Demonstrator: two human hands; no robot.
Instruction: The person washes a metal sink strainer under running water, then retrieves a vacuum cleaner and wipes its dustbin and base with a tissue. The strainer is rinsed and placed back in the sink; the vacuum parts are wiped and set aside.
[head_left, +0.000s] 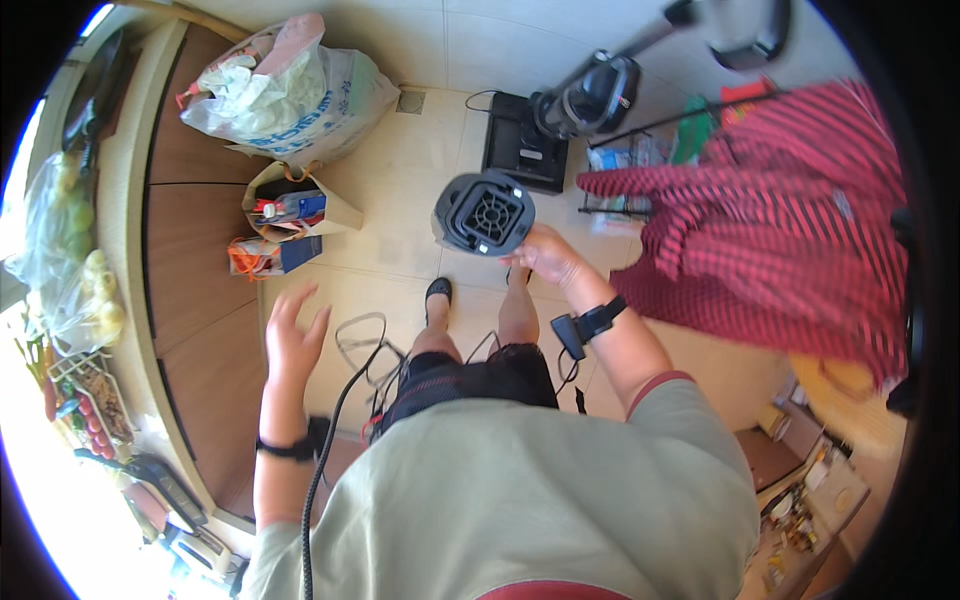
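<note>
My right hand (546, 253) grips a dark grey plastic appliance part (487, 214) by its lower right side. A round grille (495, 217) with spokes sits in its top, inside a squarish recess with two small white pieces at the corners. Beneath it, the rest of the part is hidden. On the left, my left hand (292, 330) is in the air with fingers apart and nothing in it. An upright floor cleaner (589, 97) stands by the wall beyond the part, on a black base (525, 150).
A big stuffed plastic bag (300, 112), a paper bag with bottles (337, 210) and a small bag (300, 255) line the left cabinets (202, 255). Red striped cloth (757, 232) hangs over a rack at right. A black cable (334, 435) runs past my left arm.
</note>
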